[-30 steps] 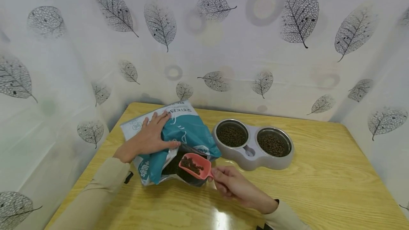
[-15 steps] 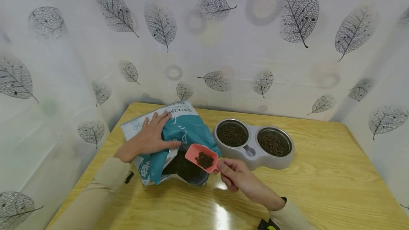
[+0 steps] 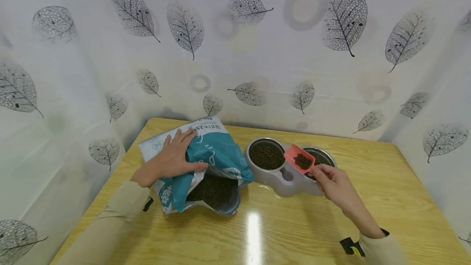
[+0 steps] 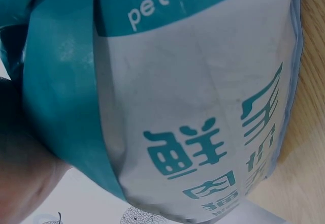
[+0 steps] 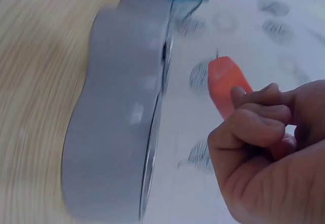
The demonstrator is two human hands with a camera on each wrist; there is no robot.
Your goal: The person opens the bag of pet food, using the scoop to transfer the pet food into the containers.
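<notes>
My left hand (image 3: 174, 156) lies with fingers spread on a teal and white pet food bag (image 3: 217, 146), which rests on its side. The bag's mouth gapes toward me, showing brown kibble (image 3: 213, 191) inside. My right hand (image 3: 335, 185) pinches the handle of a pink scoop (image 3: 294, 154) carrying a small heap of kibble. The scoop is over the double feeder (image 3: 274, 183), overlapping the right bowl (image 3: 321, 154) in the head view. The left bowl (image 3: 266, 158) has kibble in it. In the right wrist view the scoop's underside shows above the feeder's side.
A yellow wood-grain table (image 3: 390, 187) carries the bag on the left and the feeder at centre right. Behind it and at both sides hangs a pale cloth (image 3: 257, 60) printed with dark leaves.
My right hand has lifted the loaded scoop from the bag's mouth and carried it right and away from me, over the feeder. The left hand and bag have stayed in place.
</notes>
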